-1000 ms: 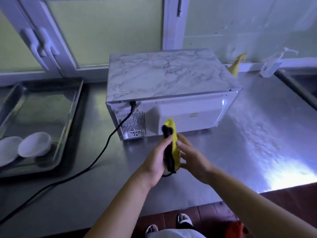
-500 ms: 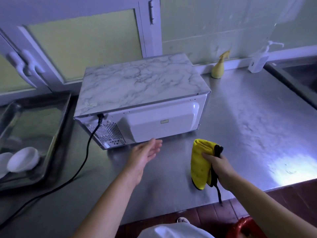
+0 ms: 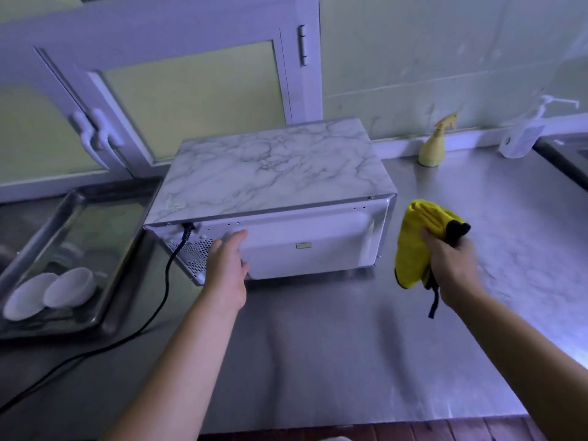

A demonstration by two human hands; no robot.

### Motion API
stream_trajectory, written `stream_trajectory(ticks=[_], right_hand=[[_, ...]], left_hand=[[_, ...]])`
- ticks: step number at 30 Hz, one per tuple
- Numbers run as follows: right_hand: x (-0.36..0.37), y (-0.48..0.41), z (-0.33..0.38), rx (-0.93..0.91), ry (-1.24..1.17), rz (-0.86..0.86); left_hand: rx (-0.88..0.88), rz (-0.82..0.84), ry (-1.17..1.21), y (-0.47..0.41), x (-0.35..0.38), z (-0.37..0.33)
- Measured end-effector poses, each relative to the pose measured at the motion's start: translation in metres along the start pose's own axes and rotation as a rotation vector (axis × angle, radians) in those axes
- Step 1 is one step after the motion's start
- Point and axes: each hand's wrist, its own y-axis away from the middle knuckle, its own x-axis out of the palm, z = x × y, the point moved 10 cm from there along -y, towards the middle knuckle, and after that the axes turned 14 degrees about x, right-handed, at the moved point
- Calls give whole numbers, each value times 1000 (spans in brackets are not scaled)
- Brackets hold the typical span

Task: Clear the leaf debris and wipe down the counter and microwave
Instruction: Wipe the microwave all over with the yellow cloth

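One yellow cloth (image 3: 416, 243) sits bunched in the grip of our right hand (image 3: 451, 262), just right of the microwave (image 3: 273, 173) and above the counter (image 3: 350, 345). Our left hand (image 3: 227, 265) lies straight-fingered at the back panel. We should steady the microwave there and wipe with flat, overlapping strokes.

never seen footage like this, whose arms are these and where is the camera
No machine here: a person wears a camera on the head, looking down at their own arms. The left hand, fingers straight, seems to touch the back of the microwave, which stands on a steel counter. The right hand grips a bunched yellow cloth. Also on the counter: a metal tray holding two white bowls, a black power cord, a yellow spray bottle and a pump bottle.
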Motion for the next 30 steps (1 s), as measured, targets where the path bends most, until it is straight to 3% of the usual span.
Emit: stream_trajectory(ticks=[4, 8, 12, 15, 17, 21, 24, 27, 30], right_hand=[[31, 6, 95, -323, 18, 22], [86, -23, 149, -517, 243, 21], [128, -40, 185, -605, 356, -149], [171, -50, 189, -671, 550, -211], [200, -66, 181, -650, 670, -199], [234, -110, 187, -558, 674, -196], [252, -141, 198, -575, 735, -188], [279, -167, 205, -640, 868, -134], [309, -187, 208, -695, 1094, -105]], left_hand=[[-169, -39, 157, -11, 11, -5], [-215, -63, 129, -31, 22, -29], [-330, -164, 92, -45, 25, -33], [-352, -136, 3, -50, 39, -26], [-365, -147, -15, -52, 48, -19], [-356, -242, -21, -61, 45, 1], [-188, -244, -127, -71, 41, 14], [-126, -383, -173, -71, 33, 19], [-172, -557, -206, -62, 25, 15]])
